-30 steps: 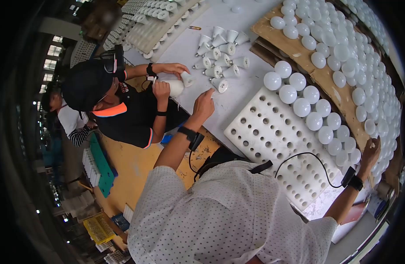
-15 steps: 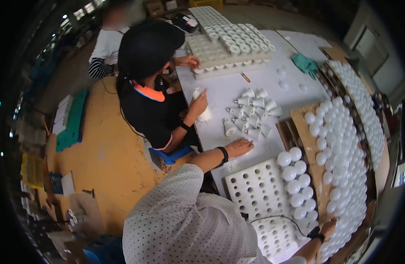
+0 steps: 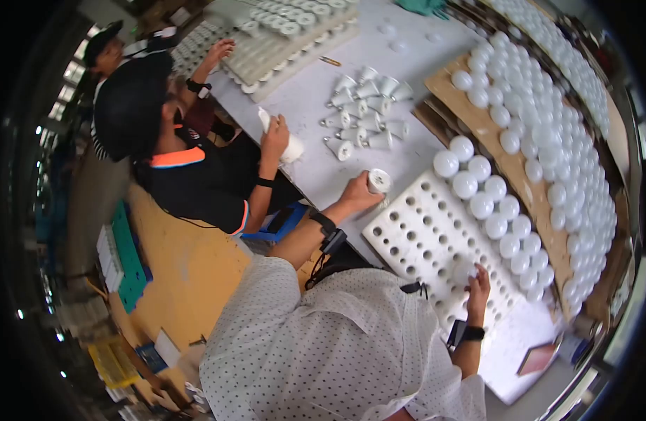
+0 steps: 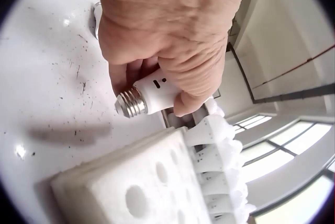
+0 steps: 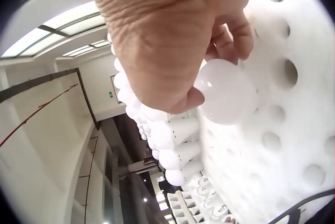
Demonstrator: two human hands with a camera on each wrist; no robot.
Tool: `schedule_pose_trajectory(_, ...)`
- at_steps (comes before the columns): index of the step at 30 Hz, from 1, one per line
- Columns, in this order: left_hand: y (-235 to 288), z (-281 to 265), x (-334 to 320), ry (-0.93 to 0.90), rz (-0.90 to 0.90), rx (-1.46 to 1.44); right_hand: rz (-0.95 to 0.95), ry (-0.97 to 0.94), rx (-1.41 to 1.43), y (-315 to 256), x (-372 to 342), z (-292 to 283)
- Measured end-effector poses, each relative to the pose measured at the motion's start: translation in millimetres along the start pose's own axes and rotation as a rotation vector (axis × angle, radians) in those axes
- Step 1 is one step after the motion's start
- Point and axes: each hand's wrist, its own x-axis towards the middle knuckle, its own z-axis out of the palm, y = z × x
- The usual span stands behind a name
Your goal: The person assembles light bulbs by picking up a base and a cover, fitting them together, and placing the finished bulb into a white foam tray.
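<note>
My left hand (image 3: 358,195) grips a white bulb body (image 3: 379,181) beside the near corner of the foam tray. In the left wrist view, the threaded metal cap of this bulb body (image 4: 152,96) points out past the fingers, over the table. My right hand (image 3: 479,289) holds a round white bulb cover (image 5: 225,93) between thumb and fingers. That cover is over the holed face of the white foam tray (image 3: 407,242). Several bulbs with round covers (image 3: 481,168) stand in rows along the tray's far side.
Loose bulb bodies (image 3: 365,112) lie grouped on the table. A cardboard sheet (image 3: 453,77) bears many white covers at the right. At the left, another person (image 3: 189,154) holds a white bottle (image 3: 291,149) near stacked trays (image 3: 288,56). A pen-like tool (image 3: 330,61) lies behind.
The left hand has picked up a bulb body and brought it by the tray. From the covers on the cardboard, the right hand has come back over the tray with one cover. The head view has swung.
</note>
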Motion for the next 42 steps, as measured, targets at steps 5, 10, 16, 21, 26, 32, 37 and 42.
schedule_pose_trajectory(5, -10.1, -12.7, -32.9, -0.266, -0.099, -0.767, -0.132, 0.049, -0.682, -12.2, -15.1, 3.9)
schedule_pose_trajectory(10, 6.4, -19.8, -51.4, -0.509, -0.121, -0.945, -0.146, 0.034, -1.186, -43.5, -18.0, 29.1)
schedule_pose_trajectory(16, 66.5, -41.4, -67.5, -0.837, 0.121, -0.675, -0.202, -0.242, 0.045, -78.6, -25.6, 39.5)
schedule_pose_trajectory(21, 97.1, -47.8, -74.5, -0.965, 0.224, -0.552, -0.177, -0.488, 0.152, -122.9, -34.4, 92.5)
schedule_pose_trajectory(26, 93.0, -53.4, -73.2, -1.029, 0.230, -0.413, -0.399, -0.577, 0.085, -129.8, -31.7, 117.0)
schedule_pose_trajectory(32, 94.1, -62.1, -75.5, -1.009, 0.252, -0.323, -0.480, -0.626, -0.183, -142.4, -32.4, 127.9)
schedule_pose_trajectory(37, 90.4, -60.9, -77.7, -0.966, 0.325, -0.202, -0.539, -0.612, -0.341, -150.7, -38.3, 134.7)
schedule_pose_trajectory(42, 93.3, -62.0, -80.2, -0.925, 0.346, -0.110, -0.486, -0.644, -0.570, -160.7, -44.9, 141.4)
